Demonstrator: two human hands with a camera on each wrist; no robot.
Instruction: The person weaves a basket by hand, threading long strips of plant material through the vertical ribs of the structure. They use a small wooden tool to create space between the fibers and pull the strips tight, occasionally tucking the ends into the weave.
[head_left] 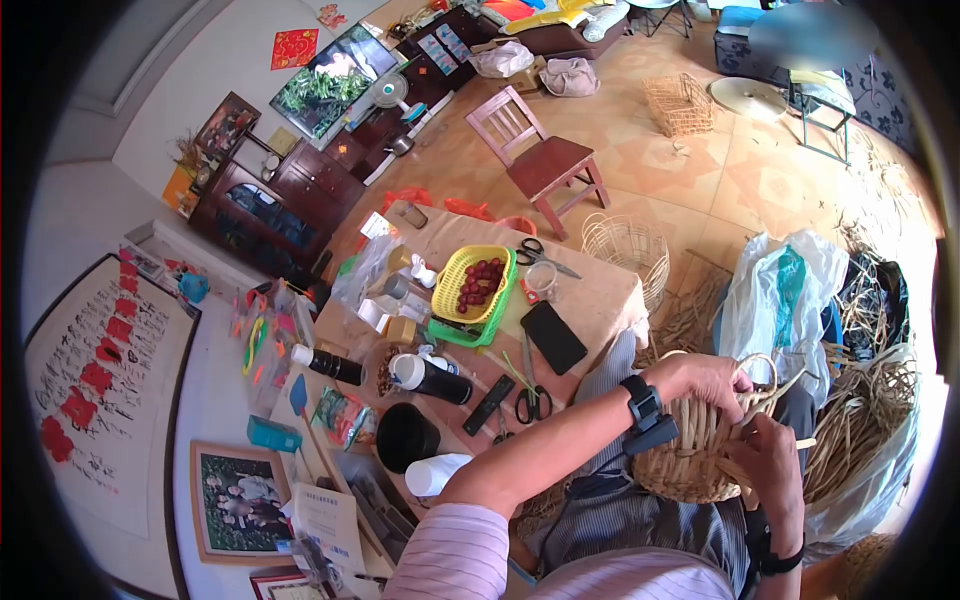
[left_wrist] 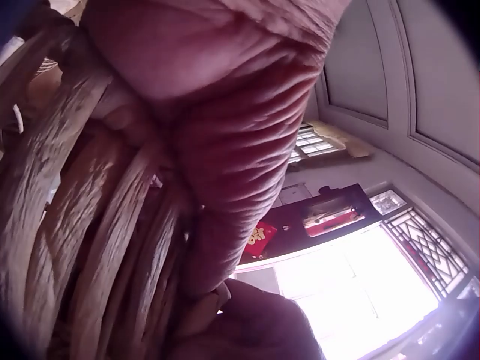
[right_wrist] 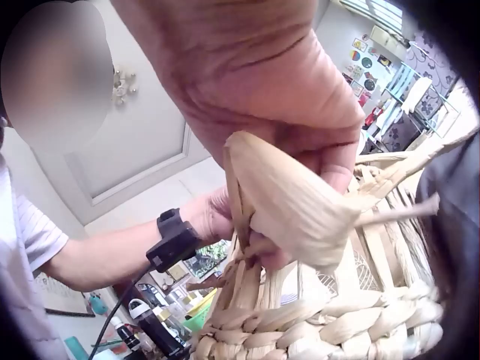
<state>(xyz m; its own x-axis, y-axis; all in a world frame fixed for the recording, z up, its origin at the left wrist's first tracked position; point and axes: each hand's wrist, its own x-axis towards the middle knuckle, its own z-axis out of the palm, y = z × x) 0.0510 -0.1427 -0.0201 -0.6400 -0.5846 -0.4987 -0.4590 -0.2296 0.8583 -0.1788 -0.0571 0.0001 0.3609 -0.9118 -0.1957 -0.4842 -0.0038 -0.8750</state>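
Note:
A half-woven straw basket (head_left: pixel 690 460) rests on the person's lap, a looped handle standing at its top. My left hand (head_left: pixel 712 385) grips the basket's rim from above, fingers curled over it. In the left wrist view, the palm (left_wrist: pixel 232 142) presses close against the upright strands (left_wrist: pixel 112 240). My right hand (head_left: pixel 770 460) is at the near right side of the rim, just below the left. It pinches a broad, pale straw strip (right_wrist: pixel 292 199), which is folded over at the rim in the right wrist view. A braided band (right_wrist: pixel 330 326) runs round the basket.
Loose straw in plastic bags (head_left: pixel 865 420) stands on the right. The table (head_left: pixel 610 300) to the left bears scissors (head_left: pixel 533 403), a phone (head_left: pixel 553 338), a fruit basket (head_left: pixel 450 285) and several bottles. A chair (head_left: pixel 550 165) and another woven basket (head_left: pixel 625 245) stand beyond.

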